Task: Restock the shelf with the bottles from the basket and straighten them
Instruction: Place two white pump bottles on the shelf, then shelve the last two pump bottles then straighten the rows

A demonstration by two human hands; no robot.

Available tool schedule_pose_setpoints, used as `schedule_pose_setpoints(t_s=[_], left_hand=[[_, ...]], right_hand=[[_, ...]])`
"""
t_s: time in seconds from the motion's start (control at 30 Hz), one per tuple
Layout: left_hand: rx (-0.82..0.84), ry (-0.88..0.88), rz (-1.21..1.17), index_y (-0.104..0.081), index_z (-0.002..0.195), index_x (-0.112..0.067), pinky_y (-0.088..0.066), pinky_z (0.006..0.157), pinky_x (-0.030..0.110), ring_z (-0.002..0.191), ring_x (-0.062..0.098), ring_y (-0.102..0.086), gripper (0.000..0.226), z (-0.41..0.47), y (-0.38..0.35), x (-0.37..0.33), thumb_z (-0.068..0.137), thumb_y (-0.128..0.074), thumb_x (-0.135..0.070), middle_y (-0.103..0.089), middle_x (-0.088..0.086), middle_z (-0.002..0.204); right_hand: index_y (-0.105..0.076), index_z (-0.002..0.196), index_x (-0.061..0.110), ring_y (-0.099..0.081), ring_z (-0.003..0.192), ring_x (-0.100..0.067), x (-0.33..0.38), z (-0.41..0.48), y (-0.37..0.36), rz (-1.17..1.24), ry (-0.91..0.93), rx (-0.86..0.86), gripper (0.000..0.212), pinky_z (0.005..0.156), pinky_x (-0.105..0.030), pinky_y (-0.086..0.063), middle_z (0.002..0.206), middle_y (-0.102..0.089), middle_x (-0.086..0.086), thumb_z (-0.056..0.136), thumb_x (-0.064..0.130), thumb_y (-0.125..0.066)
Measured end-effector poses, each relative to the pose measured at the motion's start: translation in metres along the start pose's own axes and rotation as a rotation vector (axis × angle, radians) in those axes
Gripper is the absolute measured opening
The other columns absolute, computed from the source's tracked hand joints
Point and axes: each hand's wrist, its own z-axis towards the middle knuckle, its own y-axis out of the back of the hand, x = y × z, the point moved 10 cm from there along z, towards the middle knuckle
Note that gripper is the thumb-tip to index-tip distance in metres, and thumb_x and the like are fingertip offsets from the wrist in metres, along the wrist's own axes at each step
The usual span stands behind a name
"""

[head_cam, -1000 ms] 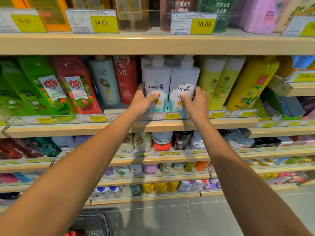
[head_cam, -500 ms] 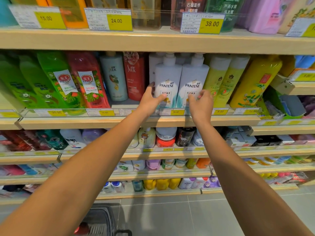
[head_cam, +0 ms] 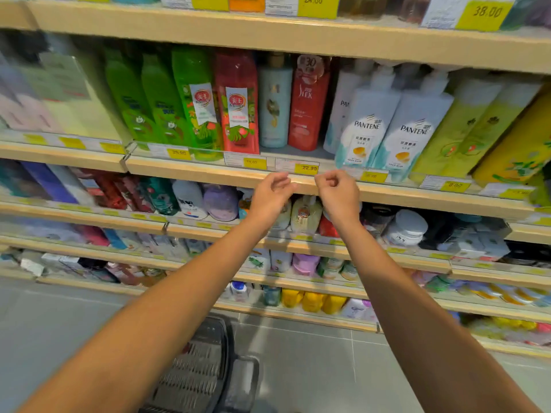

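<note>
Two white Pantene bottles [head_cam: 390,132] upright side by side on the shelf [head_cam: 208,174], right of a red bottle [head_cam: 308,105]; left hand [head_cam: 272,195] and right hand [head_cam: 338,193] below, fingers loosely curled, empty; basket [head_cam: 196,368] on the floor, near

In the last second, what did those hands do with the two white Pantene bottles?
Both hands let go. The left hand and right hand came off the two Pantene bottles and dropped back, empty and loosely curled, to the shelf edge below. The view also swung left. The bottles stayed upright, side by side, labels facing out; their neighbours look unmoved.
</note>
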Motion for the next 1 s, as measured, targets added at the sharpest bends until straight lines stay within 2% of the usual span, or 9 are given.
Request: schedule_pose_setpoints(t_s=[0.1,0.23,0.33,0.5,0.57,0.67,0.8,0.9,1.0], left_hand=[[-0.042,0.053,0.029,-0.053,0.125,-0.002,-0.045,0.069,0.000,0.100,0.011,-0.056,0.037,-0.018,0.043,0.031,0.090,-0.061,-0.011,-0.061,0.007,0.112],[-0.108,0.118,0.062,-0.054,0.122,-0.003,-0.044,0.067,0.002,0.084,0.005,-0.056,0.032,-0.044,0.111,0.072,0.092,-0.060,-0.011,-0.057,-0.006,0.087],[-0.150,0.166,0.130,-0.057,0.121,-0.003,-0.046,0.075,0.007,0.084,0.008,-0.057,0.031,-0.063,0.169,0.104,0.092,-0.059,-0.012,-0.059,-0.002,0.086],[-0.140,0.267,0.272,-0.056,0.117,0.006,-0.040,0.062,0.005,0.077,0.011,-0.053,0.025,-0.095,0.263,0.158,0.093,-0.054,-0.002,-0.055,0.006,0.086],[-0.130,0.303,0.345,-0.059,0.112,0.002,-0.041,0.064,0.004,0.074,0.002,-0.056,0.020,-0.106,0.297,0.179,0.093,-0.053,-0.003,-0.058,0.003,0.087],[-0.094,0.351,0.408,-0.060,0.112,0.001,-0.039,0.080,0.022,0.081,-0.001,-0.056,0.021,-0.122,0.344,0.218,0.093,-0.055,-0.005,-0.058,0.003,0.097],[-0.009,0.501,0.437,-0.055,0.117,-0.006,-0.041,0.093,0.032,0.100,0.019,-0.056,0.033,-0.142,0.392,0.294,0.087,-0.064,-0.016,-0.058,0.003,0.103],[0.039,0.600,0.424,-0.051,0.123,-0.009,-0.037,0.083,0.021,0.096,0.015,-0.052,0.036,-0.148,0.417,0.354,0.089,-0.062,-0.012,-0.053,-0.003,0.103],[0.097,0.625,0.421,-0.049,0.105,-0.022,-0.036,0.077,0.019,0.085,0.006,-0.046,0.024,-0.145,0.432,0.414,0.091,-0.056,-0.004,-0.046,-0.013,0.092]], right_hand=[[-0.054,0.069,0.021,-0.050,0.067,-0.016,0.004,-0.028,-0.045,-0.018,0.003,0.112,0.018,0.067,-0.033,-0.042,0.061,-0.051,0.009,0.086,0.024,-0.057],[-0.058,0.073,0.016,-0.060,0.078,-0.020,-0.002,-0.073,-0.114,-0.020,-0.019,0.287,0.017,0.073,-0.035,-0.047,0.076,-0.063,-0.003,0.088,0.024,-0.054],[-0.062,0.075,0.012,-0.063,0.084,-0.025,-0.008,-0.107,-0.170,-0.041,-0.025,0.399,0.018,0.075,-0.040,-0.049,0.083,-0.065,-0.005,0.084,0.019,-0.049],[-0.057,0.067,0.004,-0.047,0.064,-0.027,-0.018,-0.173,-0.255,-0.053,-0.038,0.547,0.022,0.061,-0.037,-0.037,0.060,-0.052,-0.015,0.087,0.009,-0.050],[-0.055,0.067,0.000,-0.044,0.058,-0.024,-0.025,-0.201,-0.288,-0.098,-0.054,0.599,0.025,0.055,-0.032,-0.033,0.060,-0.049,-0.018,0.086,0.014,-0.048],[-0.060,0.076,0.007,-0.052,0.067,-0.019,-0.041,-0.243,-0.333,-0.188,-0.132,0.674,0.022,0.061,-0.033,-0.036,0.071,-0.058,-0.007,0.089,0.022,-0.051],[-0.056,0.071,0.010,-0.051,0.066,-0.021,-0.076,-0.293,-0.387,-0.257,-0.210,0.715,0.026,0.065,-0.034,-0.036,0.067,-0.054,-0.007,0.091,0.026,-0.050],[-0.064,0.084,0.017,-0.056,0.081,-0.015,-0.109,-0.319,-0.427,-0.297,-0.250,0.750,0.015,0.070,-0.030,-0.040,0.083,-0.062,0.002,0.089,0.027,-0.054],[-0.064,0.090,0.022,-0.059,0.085,-0.016,-0.157,-0.340,-0.470,-0.316,-0.355,0.770,0.009,0.078,-0.030,-0.045,0.082,-0.061,0.007,0.087,0.027,-0.057]])
